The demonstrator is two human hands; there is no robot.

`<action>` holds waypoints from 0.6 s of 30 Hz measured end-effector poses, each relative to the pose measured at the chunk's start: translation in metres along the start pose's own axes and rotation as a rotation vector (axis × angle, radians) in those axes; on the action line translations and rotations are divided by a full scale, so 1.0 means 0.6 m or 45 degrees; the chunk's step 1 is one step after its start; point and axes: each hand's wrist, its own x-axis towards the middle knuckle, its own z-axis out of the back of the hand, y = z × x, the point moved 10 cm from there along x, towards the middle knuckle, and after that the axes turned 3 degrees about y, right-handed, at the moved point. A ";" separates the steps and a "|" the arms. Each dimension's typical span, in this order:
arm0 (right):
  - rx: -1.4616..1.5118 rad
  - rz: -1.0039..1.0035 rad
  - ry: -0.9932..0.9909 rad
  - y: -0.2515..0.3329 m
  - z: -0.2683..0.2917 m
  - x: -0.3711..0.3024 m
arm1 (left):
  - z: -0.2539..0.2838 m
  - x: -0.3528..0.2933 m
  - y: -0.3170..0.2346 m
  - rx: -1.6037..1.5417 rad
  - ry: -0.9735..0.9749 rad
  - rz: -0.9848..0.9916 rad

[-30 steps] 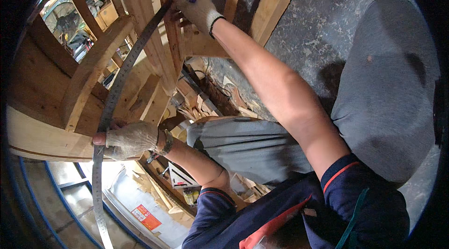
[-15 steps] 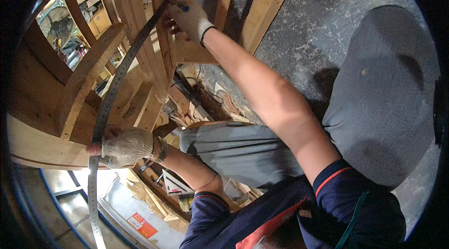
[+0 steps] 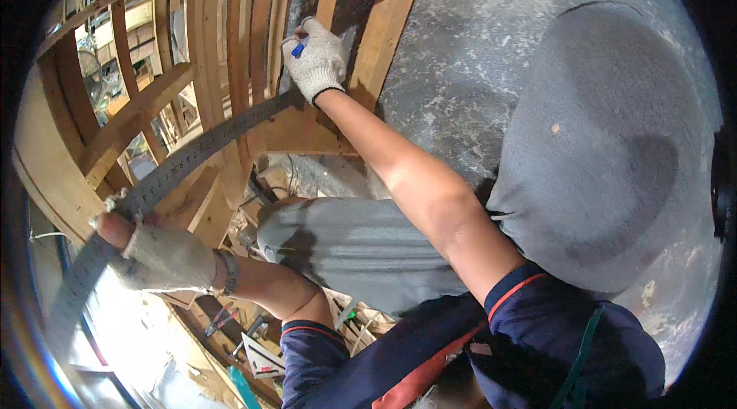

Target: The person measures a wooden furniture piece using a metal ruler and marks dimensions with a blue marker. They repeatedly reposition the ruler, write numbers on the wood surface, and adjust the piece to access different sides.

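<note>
A long steel ruler (image 3: 207,145) slants over a slatted wooden frame (image 3: 138,119). My left hand (image 3: 170,255), in a knit glove with bare fingertips, is closed on it, thumb on top. The ruler's near end runs past this hand to the lower left, where bright light washes it out. Its far end lies by my right wrist, partly hidden there. My right hand (image 3: 318,62), in a white knit glove, is closed above the frame's far slats. A small blue thing (image 3: 299,49) sticks out between its fingers; its kind is unclear.
Wood scraps and a dark cable (image 3: 290,171) lie on the floor beside my knee. By my left elbow, a long wooden box holds red-handled pliers (image 3: 223,318) and a white triangular square (image 3: 261,359). Grey concrete floor (image 3: 453,40) spreads beyond the frame.
The ruler has swung from steep to a flatter slant, lifted nearer to me. My right hand has left its far end. My left hand has shifted left with the ruler. The view has shifted too.
</note>
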 end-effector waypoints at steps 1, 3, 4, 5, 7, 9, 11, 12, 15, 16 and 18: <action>0.064 0.056 -0.072 0.017 0.023 0.006 | -0.014 0.006 -0.004 -0.237 0.044 -0.091; 0.192 0.173 -0.195 0.051 0.060 0.021 | -0.056 0.002 -0.079 -0.271 0.223 -0.483; 0.149 0.346 -0.294 0.090 0.085 0.017 | -0.077 -0.001 -0.083 -0.442 0.280 -0.479; 0.275 0.503 -0.310 0.133 0.109 0.007 | -0.092 -0.003 -0.086 -0.598 0.335 -0.472; 0.397 0.798 -0.423 0.224 0.199 0.012 | -0.149 -0.050 -0.169 -0.326 0.357 -0.854; 1.077 0.847 0.011 0.328 0.277 -0.027 | -0.185 -0.087 -0.221 -0.255 0.600 -1.004; 1.434 0.948 0.190 0.367 0.369 -0.051 | -0.233 -0.109 -0.278 -0.669 0.783 -1.119; 1.524 0.974 0.270 0.354 0.368 -0.053 | -0.245 -0.140 -0.284 -0.459 0.900 -1.211; 1.718 0.919 0.204 0.348 0.406 -0.036 | -0.324 -0.212 -0.350 -0.432 0.909 -1.421; 1.750 0.736 0.031 0.334 0.413 -0.026 | -0.318 -0.211 -0.360 -0.653 0.799 -1.421; 1.756 0.652 0.491 0.320 0.401 0.013 | -0.328 -0.210 -0.361 -0.520 0.664 -1.306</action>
